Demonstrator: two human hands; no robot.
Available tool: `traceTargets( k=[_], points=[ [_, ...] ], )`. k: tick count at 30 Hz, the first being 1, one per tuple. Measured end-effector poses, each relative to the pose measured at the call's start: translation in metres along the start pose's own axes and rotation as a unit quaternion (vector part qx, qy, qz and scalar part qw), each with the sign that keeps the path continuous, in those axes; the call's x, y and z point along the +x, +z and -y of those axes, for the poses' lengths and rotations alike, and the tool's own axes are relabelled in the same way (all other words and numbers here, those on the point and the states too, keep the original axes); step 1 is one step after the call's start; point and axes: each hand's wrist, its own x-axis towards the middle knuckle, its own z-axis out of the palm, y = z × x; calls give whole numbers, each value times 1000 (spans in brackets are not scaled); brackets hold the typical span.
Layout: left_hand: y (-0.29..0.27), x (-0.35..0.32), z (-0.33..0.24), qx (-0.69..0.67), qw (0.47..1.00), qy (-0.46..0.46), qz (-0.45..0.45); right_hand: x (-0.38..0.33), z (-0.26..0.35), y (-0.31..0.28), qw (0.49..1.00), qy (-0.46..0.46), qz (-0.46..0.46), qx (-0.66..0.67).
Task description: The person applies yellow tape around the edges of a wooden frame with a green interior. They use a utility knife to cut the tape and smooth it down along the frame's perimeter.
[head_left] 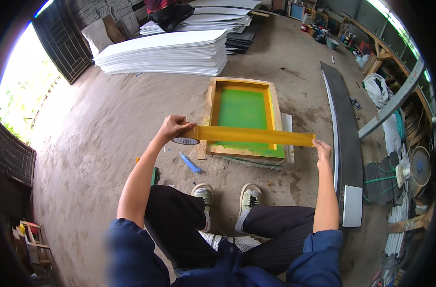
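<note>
Between my hands a strip of yellow-brown adhesive tape (256, 135) is stretched out taut. My left hand (174, 128) is closed on the tape roll (186, 139), whose inner core faces down toward me. The strip's free end is pinched in the fingers of my right hand (323, 149). Below and behind the strip lies a wooden screen frame (209, 107) with a green mesh (242, 109) and yellow tape along its inner edges. The strip crosses over the frame's near part; whether it touches the wood, I cannot tell.
A blue utility knife (190, 162) lies on the concrete floor before my left foot. Tall stacks of white sheets (165, 52) stand at the back. A long dark board (344, 124) lies to the right, with a fan (420, 165) and clutter beyond it. The frame rests on a low stack.
</note>
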Motion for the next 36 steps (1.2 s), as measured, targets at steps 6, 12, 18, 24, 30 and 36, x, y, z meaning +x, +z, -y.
traceTargets(
  k=[6,12,18,24,30,36],
  points=[
    [-14,-3,12,-172,983,-59,26,4,-44,41,994,81,-37,62],
    [-18,-9,48,-19,999,-27,-27,-3,-112,76,999,41,-29,9],
    [-25,-21,61,100,991,-91,-14,-37,-102,108,992,13,-55,-116],
    [-25,-16,53,156,985,-74,-6,-45,-102,117,981,-20,-101,-165],
    [-23,-7,56,174,982,-67,14,-42,-116,120,980,20,-75,-185],
    [-21,-12,51,161,985,-66,-9,-44,-117,122,980,44,-67,-183]
  ],
)
